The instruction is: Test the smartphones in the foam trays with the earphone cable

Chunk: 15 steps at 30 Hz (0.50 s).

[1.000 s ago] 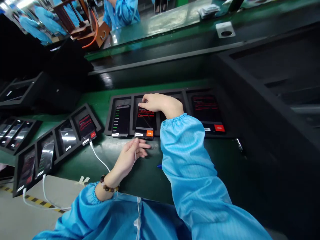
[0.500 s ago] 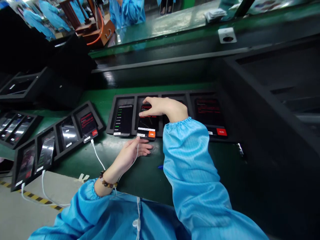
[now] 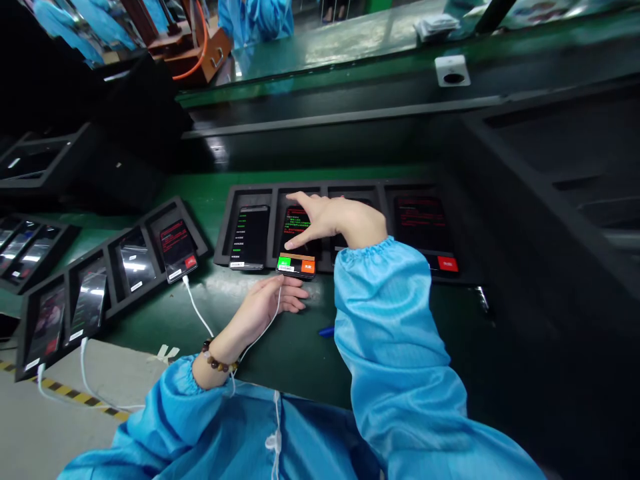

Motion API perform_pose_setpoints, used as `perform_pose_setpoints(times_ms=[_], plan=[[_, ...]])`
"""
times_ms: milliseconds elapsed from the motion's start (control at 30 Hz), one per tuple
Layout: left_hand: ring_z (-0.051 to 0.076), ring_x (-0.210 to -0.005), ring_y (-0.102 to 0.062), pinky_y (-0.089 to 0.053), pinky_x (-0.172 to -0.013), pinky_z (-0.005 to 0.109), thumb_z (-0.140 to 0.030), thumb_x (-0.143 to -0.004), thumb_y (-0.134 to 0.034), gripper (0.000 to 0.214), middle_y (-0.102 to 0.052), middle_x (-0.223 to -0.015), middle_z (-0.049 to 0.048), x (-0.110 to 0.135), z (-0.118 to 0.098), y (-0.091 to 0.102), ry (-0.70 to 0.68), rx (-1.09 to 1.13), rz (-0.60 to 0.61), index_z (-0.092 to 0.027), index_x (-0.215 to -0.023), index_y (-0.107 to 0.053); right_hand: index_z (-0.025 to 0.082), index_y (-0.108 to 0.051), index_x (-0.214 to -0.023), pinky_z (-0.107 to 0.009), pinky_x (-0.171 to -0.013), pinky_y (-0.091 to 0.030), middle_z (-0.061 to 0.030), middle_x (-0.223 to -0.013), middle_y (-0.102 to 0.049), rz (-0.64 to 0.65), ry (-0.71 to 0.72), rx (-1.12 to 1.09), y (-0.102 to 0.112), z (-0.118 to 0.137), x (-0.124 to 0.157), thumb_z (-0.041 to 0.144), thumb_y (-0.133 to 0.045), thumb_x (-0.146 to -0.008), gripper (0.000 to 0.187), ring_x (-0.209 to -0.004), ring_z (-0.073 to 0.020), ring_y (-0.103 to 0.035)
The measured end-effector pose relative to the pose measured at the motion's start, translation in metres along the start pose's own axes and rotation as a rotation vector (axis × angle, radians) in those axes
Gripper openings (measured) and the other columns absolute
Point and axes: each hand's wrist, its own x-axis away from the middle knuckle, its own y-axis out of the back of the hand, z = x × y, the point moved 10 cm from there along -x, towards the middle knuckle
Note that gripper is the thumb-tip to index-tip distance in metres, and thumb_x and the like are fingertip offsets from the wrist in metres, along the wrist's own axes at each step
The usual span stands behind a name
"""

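Note:
A smartphone (image 3: 298,228) with red and green text, plus a green and an orange button, lies in the second compartment of a black foam tray (image 3: 224,230). At its lower edge my left hand (image 3: 267,303) pinches the end of a white cable (image 3: 261,335) with the thumb, the other fingers stretched out. The plug itself is hidden. Over the phone's right side hovers my right hand (image 3: 337,220), open, its thumb and fingers spread above the screen. Another smartphone (image 3: 251,237) lies in the left compartment. My right arm partly covers the third compartment; a phone with red text (image 3: 423,230) lies in the right one.
To the left, a second foam tray (image 3: 113,283) holds several phones, some with white cables plugged in. A blue pen-like object (image 3: 327,331) lies by my right sleeve. Dark foam trays (image 3: 530,220) stand tall at the right. People in blue work across the bench.
The phone's screen now shows green text and a green button beside the orange one. My right thumb has come down toward the lower screen. My left hand stays at the phone's lower edge.

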Motion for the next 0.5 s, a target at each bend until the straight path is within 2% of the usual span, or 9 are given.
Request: perform_pose_setpoints(times_ms=[100,200,367,500], plan=[[0.021,-0.075,-0.076,-0.058,-0.073,0.029,-0.043,-0.095,-0.086,0.038,-0.083,-0.091,0.0177,-0.0003,0.0004,0.0012,0.001,0.001,-0.003,-0.006,-0.099,-0.083,0.034,-0.024,-0.180,-0.050,-0.126,-0.048,-0.0119,-0.180,-0.044,0.000,-0.003,-0.081,0.0042,-0.0080,0.0035,0.067,-0.082,-0.095,0.108,-0.158,-0.0402,-0.054],[0.021,-0.076,-0.077,-0.058,-0.074,0.029,-0.043,-0.096,-0.085,0.037,-0.083,-0.090,0.0175,-0.0010,0.0009,0.0017,0.008,-0.007,-0.007,-0.006,-0.099,-0.083,0.031,-0.032,-0.178,-0.044,-0.125,-0.048,-0.0102,-0.179,-0.048,-0.027,-0.003,-0.105,0.0069,-0.0092,0.0024,0.062,-0.072,-0.104,0.089,-0.156,-0.0359,-0.057],[0.022,-0.076,-0.077,-0.058,-0.074,0.029,-0.042,-0.097,-0.084,0.036,-0.082,-0.088,0.0175,-0.0014,-0.0004,0.0005,0.002,-0.011,0.000,-0.006,-0.097,-0.082,0.030,-0.045,-0.172,-0.047,-0.127,-0.046,-0.0083,-0.175,-0.053,-0.067,-0.012,-0.075,0.0075,-0.0088,-0.0037,0.051,-0.056,-0.114,0.063,-0.154,-0.0355,-0.059],[0.021,-0.076,-0.076,-0.058,-0.074,0.030,-0.044,-0.098,-0.084,0.038,-0.082,-0.088,0.0174,-0.0012,0.0003,0.0009,0.005,-0.010,0.007,-0.007,-0.095,-0.081,0.031,-0.049,-0.169,-0.051,-0.128,-0.045,-0.0074,-0.175,-0.054,-0.083,-0.013,-0.051,0.0087,-0.0083,-0.0056,0.043,-0.047,-0.116,0.054,-0.155,-0.0355,-0.058]])
